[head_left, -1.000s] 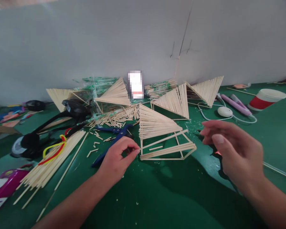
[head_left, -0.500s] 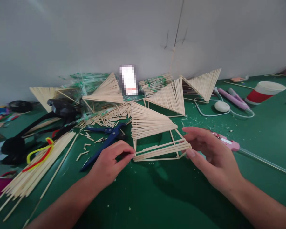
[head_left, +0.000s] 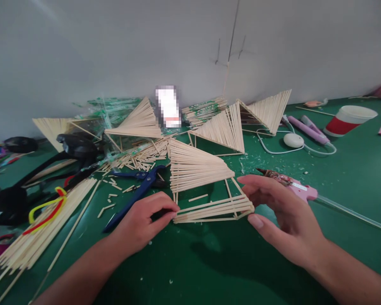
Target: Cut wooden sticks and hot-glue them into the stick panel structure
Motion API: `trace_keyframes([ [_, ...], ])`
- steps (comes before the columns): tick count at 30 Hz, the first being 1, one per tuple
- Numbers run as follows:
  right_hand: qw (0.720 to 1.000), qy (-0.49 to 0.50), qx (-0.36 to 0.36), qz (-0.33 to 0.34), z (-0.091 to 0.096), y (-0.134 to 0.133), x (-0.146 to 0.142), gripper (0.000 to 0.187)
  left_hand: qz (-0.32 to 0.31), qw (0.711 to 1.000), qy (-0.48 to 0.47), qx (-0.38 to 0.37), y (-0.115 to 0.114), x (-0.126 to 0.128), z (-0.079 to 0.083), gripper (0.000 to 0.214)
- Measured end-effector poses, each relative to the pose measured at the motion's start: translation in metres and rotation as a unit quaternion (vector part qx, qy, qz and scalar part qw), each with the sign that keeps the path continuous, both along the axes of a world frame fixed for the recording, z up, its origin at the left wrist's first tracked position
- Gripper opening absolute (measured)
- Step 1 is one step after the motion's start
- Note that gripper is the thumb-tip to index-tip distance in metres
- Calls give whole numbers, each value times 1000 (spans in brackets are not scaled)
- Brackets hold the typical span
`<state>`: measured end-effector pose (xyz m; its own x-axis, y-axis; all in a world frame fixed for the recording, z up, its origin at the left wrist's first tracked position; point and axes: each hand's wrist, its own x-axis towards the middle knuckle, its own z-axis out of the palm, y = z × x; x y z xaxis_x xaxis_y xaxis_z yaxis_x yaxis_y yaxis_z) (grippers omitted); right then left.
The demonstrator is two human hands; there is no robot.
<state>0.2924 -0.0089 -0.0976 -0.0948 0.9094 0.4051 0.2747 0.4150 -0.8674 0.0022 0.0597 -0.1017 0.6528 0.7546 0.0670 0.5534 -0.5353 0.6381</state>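
Note:
A model made of thin wooden sticks (head_left: pixel 200 165) stands on the green table in front of me. Its upper face is a fan of closely laid sticks, and several more sticks run along its near edge. My left hand (head_left: pixel 150 216) pinches the near left corner between thumb and forefinger. Around the near right corner, my right hand (head_left: pixel 282 212) is curved with its thumb and fingers apart; whether a fingertip touches behind the corner, I cannot tell. Just beyond the right hand lies a pink glue gun (head_left: pixel 300 188) with a clear glue stick (head_left: pixel 352 212) in its back.
Blue cutters (head_left: pixel 136 197) and cut stick pieces (head_left: pixel 142 161) lie left of the model. Long sticks (head_left: pixel 57 220) and a black headset-like object (head_left: pixel 15 199) are farther left. Behind stand similar stick models (head_left: pixel 222 131); a red-and-white cup (head_left: pixel 349 120) stands at right.
The model's near edge has dropped slightly toward the table. My right thumb has come away from the right corner, and the left hand keeps its pinch. The view has shifted slightly.

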Motion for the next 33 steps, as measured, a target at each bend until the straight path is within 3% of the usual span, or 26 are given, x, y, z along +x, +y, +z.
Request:
trace_keyframes([
  [11, 987, -124, 100, 22, 10, 4, 14, 34, 6, 1000, 8, -28, 3, -1, -2, 14],
  [33, 989, -90, 118, 19, 15, 1, 13, 29, 29, 999, -19, -39, 1, 3, -3, 17],
])
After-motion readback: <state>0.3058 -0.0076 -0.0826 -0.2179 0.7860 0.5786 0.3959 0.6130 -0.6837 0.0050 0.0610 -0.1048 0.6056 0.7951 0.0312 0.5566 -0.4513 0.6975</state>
